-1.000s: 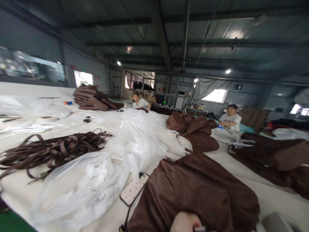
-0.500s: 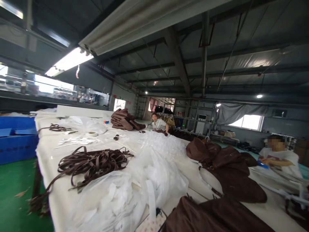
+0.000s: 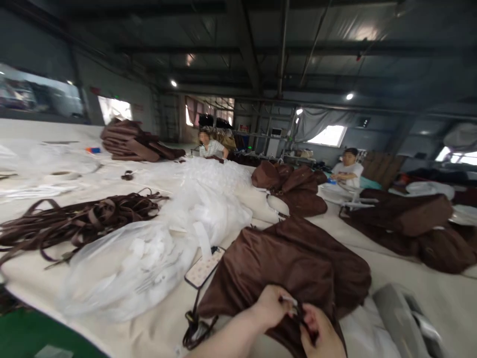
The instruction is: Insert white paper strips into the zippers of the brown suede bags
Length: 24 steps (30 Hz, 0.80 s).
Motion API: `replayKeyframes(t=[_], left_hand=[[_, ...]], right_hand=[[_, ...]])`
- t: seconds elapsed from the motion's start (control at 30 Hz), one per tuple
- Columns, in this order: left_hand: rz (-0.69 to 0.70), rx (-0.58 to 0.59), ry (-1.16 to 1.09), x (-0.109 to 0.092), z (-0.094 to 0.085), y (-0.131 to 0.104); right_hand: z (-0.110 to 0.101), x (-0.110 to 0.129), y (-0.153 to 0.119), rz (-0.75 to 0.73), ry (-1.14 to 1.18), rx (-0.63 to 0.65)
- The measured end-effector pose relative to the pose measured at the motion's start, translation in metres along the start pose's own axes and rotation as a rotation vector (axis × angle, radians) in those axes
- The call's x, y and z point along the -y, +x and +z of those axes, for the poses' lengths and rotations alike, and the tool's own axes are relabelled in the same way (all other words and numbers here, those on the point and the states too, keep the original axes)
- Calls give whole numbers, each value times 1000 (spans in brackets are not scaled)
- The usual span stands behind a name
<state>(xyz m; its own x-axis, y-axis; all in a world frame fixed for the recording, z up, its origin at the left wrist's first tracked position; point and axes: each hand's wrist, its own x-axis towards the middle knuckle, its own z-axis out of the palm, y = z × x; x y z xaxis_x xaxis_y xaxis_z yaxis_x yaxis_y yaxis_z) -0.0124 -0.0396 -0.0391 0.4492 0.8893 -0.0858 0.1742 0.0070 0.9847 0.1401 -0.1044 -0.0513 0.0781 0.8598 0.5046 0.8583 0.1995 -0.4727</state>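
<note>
A large brown leather-like bag point(image 3: 283, 258) lies on the table in front of me. Over its near edge, my left hand point(image 3: 274, 306) is closed, fingers pinching a small dark strap-like piece point(image 3: 298, 313) with a pale part at its top. My right hand point(image 3: 322, 333) comes in from the other side, its fingers curled round the same piece; the exact kind is blurred and partly hidden by the fingers. Left of the bag lies a phone in a patterned case point(image 3: 204, 268), with a dark cord bundle point(image 3: 196, 333) below it.
Clear plastic bags point(image 3: 137, 273) and a pile of brown straps point(image 3: 93, 219) lie to the left. More brown bags point(image 3: 294, 186) sit farther back and to the right point(image 3: 421, 223). A grey box-like object point(image 3: 402, 318) stands at right. Two people work across the table.
My view has swung right and down. Both my hands, out of view before, now show at the near brown bag, closed on the small dark piece.
</note>
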Motion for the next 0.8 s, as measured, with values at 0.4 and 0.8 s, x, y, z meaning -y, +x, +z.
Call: replayKeyframes(t=[0.4,0.8], left_hand=[[66,8,51,-20,-7,-7],[268,-43,313,-36,-7,-21]], right_hand=[[-19,23,12,-185,-5,113],[-7,9,16,140,108,139]])
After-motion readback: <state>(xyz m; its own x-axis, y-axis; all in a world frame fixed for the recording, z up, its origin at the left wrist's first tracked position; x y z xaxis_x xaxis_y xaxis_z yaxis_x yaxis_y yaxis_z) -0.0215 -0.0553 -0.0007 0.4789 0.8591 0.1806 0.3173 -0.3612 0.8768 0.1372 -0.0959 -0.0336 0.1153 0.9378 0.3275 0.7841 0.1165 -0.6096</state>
